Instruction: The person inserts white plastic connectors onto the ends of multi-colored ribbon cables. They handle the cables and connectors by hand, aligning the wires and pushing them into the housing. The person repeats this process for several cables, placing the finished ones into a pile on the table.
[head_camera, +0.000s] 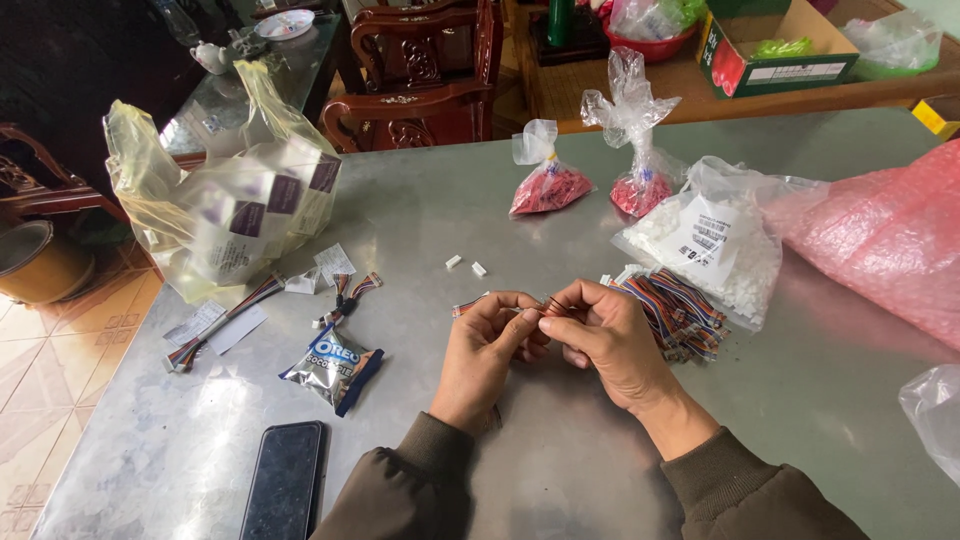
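Pinching thin multicolour wire bundle (468, 308) between fingers of both hands, left hand (487, 352) and right hand (605, 335) meeting above surface (420, 210). Wires thin, flexible, slippery; could slide out of pinch if grip loosens. Small white plastic connectors (466, 265) just beyond fingertips, hard, light; sleeve could sweep them away. Heap of striped wires (680, 310) beside right fingers could tangle. Glossy snack packet (332, 366), dark phone (286, 478) left of fingers.

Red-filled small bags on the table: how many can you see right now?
2. One knotted bag of red parts sits left of centre at the table's far side; a taller one stands just right of it, beside the white-parts bag.
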